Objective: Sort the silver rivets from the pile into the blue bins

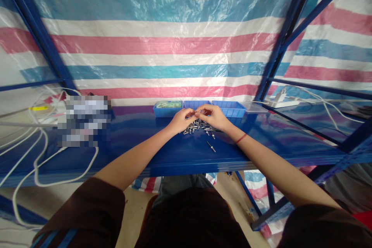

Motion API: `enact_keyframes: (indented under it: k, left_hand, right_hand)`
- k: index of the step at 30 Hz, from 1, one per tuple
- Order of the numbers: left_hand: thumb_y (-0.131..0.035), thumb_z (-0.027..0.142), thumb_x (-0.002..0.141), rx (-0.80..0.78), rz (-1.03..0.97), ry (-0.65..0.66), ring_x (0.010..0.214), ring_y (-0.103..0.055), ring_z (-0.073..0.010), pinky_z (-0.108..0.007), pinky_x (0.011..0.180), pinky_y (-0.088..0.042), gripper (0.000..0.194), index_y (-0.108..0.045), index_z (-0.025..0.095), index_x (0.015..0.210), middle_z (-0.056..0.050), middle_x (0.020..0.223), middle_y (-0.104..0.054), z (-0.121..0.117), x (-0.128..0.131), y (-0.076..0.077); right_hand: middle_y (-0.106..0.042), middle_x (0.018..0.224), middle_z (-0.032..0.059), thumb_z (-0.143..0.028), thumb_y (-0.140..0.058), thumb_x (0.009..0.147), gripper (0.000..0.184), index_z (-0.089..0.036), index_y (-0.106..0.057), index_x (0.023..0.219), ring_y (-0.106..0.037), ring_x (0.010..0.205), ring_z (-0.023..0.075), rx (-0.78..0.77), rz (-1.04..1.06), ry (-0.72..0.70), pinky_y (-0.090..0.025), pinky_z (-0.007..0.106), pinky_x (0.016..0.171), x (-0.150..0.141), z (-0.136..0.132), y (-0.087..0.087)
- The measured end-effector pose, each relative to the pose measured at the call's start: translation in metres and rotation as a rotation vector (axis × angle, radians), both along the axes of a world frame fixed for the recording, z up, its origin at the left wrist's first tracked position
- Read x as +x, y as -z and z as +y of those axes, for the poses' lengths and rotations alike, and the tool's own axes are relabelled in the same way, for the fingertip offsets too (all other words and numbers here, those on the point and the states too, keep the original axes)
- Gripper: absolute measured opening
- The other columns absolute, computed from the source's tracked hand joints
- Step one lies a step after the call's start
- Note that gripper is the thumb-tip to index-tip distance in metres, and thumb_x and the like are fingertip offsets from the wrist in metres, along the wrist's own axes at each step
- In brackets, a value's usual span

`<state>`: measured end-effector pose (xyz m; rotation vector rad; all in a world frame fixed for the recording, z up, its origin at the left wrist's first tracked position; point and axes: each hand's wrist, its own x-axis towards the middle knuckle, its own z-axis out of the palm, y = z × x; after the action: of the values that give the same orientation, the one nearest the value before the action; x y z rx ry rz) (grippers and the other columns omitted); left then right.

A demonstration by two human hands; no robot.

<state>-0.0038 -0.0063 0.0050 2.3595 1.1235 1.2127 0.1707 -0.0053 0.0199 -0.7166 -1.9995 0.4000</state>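
My left hand and my right hand meet at their fingertips, just above a pile of silvery pop rivets on the blue shelf. Both are closed in a pinch. Whatever lies between the fingertips is too small and too hidden to make out. A few rivets have strayed from the pile towards me; a single rivet lies nearest the front edge. Behind my hands stand three blue bins: the left bin with greenish contents, a middle bin partly covered by my hands, and a right bin.
A clear plastic lid lies beside the right bin. Farther right is a white power strip with cables. White cables loop over the shelf's left side, near a pixelated patch. Blue posts and a striped sheet enclose the shelf.
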Motion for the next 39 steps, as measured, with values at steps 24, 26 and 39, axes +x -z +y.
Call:
enact_keyframes:
  k: [24, 26, 39]
  left_hand:
    - [-0.053, 0.044, 0.08, -0.065, 0.392, -0.091, 0.098, -0.057, -0.0223, -0.035, 0.09, -0.044, 0.029, -0.069, 0.023, 0.094, -0.006, 0.099, -0.064, -0.007, -0.006, 0.001]
    - [-0.055, 0.051, 0.076, -0.09, 0.47, -0.092, 0.104, -0.055, -0.0257, -0.04, 0.094, -0.041, 0.036, -0.069, 0.026, 0.099, -0.006, 0.107, -0.061, -0.008, -0.006, 0.001]
    - [-0.052, 0.032, 0.082, -0.021, 0.49, -0.051, 0.104, -0.056, -0.0217, -0.036, 0.098, -0.04, 0.025, -0.069, 0.025, 0.1, -0.005, 0.103, -0.063, 0.0, -0.008, 0.007]
  right_hand:
    - [-0.052, 0.059, 0.0018, -0.045, -0.043, 0.087, 0.036, -0.014, -0.059, 0.079, -0.032, 0.039, 0.006, -0.535, 0.486, 0.6, -0.027, 0.023, 0.037, 0.05, 0.038, -0.003]
    - [-0.054, 0.059, 0.0022, -0.041, -0.05, 0.083, 0.031, -0.014, -0.063, 0.074, -0.04, 0.044, 0.0082, -0.435, 0.298, 0.538, -0.034, 0.023, 0.043, 0.048, 0.037, -0.001]
    - [-0.067, 0.098, 0.0093, -0.01, -0.052, 0.078, 0.024, -0.017, -0.07, 0.093, -0.062, 0.089, 0.0195, 0.165, -0.715, 0.066, -0.044, 0.029, 0.08, 0.021, 0.023, 0.007]
